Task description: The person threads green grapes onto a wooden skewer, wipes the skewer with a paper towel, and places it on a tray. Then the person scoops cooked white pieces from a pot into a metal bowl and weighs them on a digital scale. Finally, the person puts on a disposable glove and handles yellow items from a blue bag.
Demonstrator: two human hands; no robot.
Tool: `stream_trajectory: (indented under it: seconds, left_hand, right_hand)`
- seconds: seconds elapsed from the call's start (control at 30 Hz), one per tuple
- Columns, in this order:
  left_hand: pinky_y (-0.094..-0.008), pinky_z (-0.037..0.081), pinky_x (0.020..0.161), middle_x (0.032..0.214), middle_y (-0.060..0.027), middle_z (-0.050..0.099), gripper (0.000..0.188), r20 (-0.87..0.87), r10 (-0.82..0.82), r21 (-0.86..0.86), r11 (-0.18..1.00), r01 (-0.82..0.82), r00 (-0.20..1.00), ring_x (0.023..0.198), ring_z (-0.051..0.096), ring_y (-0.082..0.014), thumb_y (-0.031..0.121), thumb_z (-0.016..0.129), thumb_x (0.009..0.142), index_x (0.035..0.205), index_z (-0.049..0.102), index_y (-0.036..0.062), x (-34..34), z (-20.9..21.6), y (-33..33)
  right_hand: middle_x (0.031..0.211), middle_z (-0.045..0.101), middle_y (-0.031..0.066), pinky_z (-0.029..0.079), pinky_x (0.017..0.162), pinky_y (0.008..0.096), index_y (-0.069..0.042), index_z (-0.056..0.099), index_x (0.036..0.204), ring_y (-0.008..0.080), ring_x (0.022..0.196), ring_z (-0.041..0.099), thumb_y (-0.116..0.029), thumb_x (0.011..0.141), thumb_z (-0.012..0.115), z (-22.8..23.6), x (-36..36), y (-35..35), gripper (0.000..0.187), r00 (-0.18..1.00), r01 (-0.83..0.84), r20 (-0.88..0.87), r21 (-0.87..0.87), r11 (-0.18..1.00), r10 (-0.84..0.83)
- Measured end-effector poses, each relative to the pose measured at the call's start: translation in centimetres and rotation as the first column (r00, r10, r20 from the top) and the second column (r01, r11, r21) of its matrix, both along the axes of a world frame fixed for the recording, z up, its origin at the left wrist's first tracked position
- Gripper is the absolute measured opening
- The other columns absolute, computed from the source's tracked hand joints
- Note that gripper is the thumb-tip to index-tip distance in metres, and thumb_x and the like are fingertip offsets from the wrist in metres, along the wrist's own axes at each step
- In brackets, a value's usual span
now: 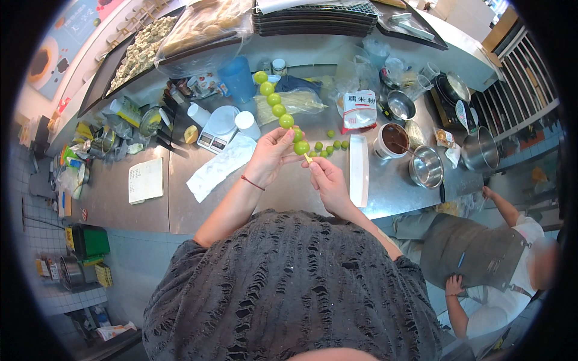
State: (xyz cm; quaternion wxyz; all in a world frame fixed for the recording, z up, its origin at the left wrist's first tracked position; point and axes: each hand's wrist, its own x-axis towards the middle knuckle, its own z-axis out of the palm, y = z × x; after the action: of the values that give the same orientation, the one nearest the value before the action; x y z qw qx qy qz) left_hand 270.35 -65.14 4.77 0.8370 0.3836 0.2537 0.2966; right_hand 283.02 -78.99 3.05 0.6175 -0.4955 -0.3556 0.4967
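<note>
A skewer of green grapes (278, 111) slants up and away over the steel table, several round fruits in a row on one stick. My left hand (271, 157) pinches grapes near the skewer's lower end. Lower down, the fingers of my right hand (329, 183) are closed on the pale bare end of the stick. Several loose green grapes (329, 148) lie on the table just beyond my right hand. To their right stands a long, narrow white tray (358, 180).
A kitchen scale (220, 129), white cloth (223, 168) and open notebook (146, 180) are on the left. Toward the right stand a white-and-red bag (359, 111), a tub of dark brown sauce (392, 141) and metal bowls (426, 167). A co-worker (481, 259) in an apron is at the lower right.
</note>
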Motion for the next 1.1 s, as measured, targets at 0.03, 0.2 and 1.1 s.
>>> stream_trajectory:
  seconds: [0.03,0.2,1.1]
  left_hand:
    - [-0.0445,0.060,0.088,0.115,-0.0100,0.064,0.034,-0.005,-0.006,-0.004,1.000,0.006,1.000,0.105,0.067,-0.0238,0.025,0.063,0.098,0.122,0.057,0.0014,0.0,-0.1,-0.1]
    - [-0.0435,0.062,0.083,0.115,-0.0100,0.063,0.035,-0.022,-0.003,0.008,1.000,0.003,1.000,0.101,0.068,-0.0245,0.024,0.064,0.098,0.124,0.056,0.0025,0.2,-0.2,-0.2]
    - [-0.0429,0.055,0.089,0.124,-0.0094,0.062,0.043,-0.104,0.052,0.056,0.997,-0.046,0.993,0.116,0.061,-0.0220,0.040,0.056,0.101,0.127,0.056,0.0060,0.5,-0.3,2.2]
  right_hand:
    - [0.064,0.042,-0.0069,0.028,0.055,0.0195,-0.002,0.063,0.108,0.0030,0.059,0.036,-0.020,0.104,0.050,-0.1,0.0,0.1,0.022,1.000,0.008,-0.005,-0.016,1.000,-0.008]
    - [0.065,0.042,-0.0068,0.028,0.055,0.0194,-0.002,0.064,0.108,0.0029,0.059,0.036,-0.019,0.104,0.050,-0.4,0.2,0.2,0.022,1.000,0.013,0.001,-0.015,1.000,-0.013]
    - [0.064,0.041,-0.0081,0.029,0.052,0.0206,-0.002,0.064,0.110,0.0023,0.057,0.036,-0.018,0.104,0.049,-1.3,1.0,1.1,0.023,1.000,-0.006,0.003,-0.021,1.000,0.006]
